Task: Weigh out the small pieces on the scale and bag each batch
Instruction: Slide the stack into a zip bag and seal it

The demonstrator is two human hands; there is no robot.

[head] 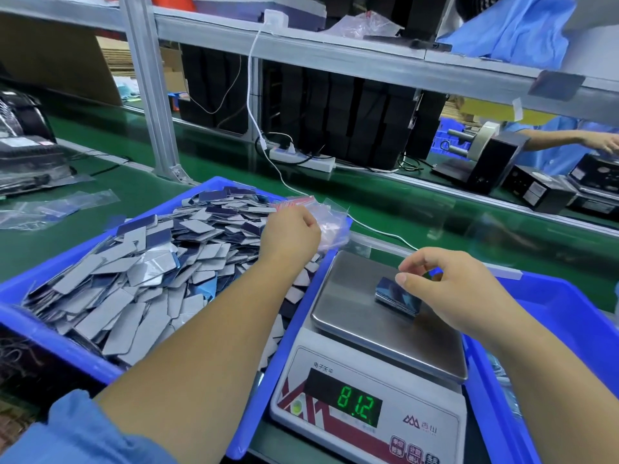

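Observation:
A blue tray [40,279] on the left is heaped with several small flat grey and dark blue pieces [150,262]. A digital scale [355,296] stands to its right, its display reading 81.2. A small stack of pieces [397,296] lies on the steel pan. My right hand [445,286] hovers over that stack with fingers loosely curled, thumb and forefinger just above it. My left hand [289,236] reaches across the tray and grips a clear plastic bag [330,226] from the pile at the tray's far right corner.
A second blue tray [552,316] sits right of the scale. White cables and a power strip [301,159] lie behind on the green belt. Loose clear bags [57,205] rest at left. Another person's arm [569,139] works at far right beside black devices.

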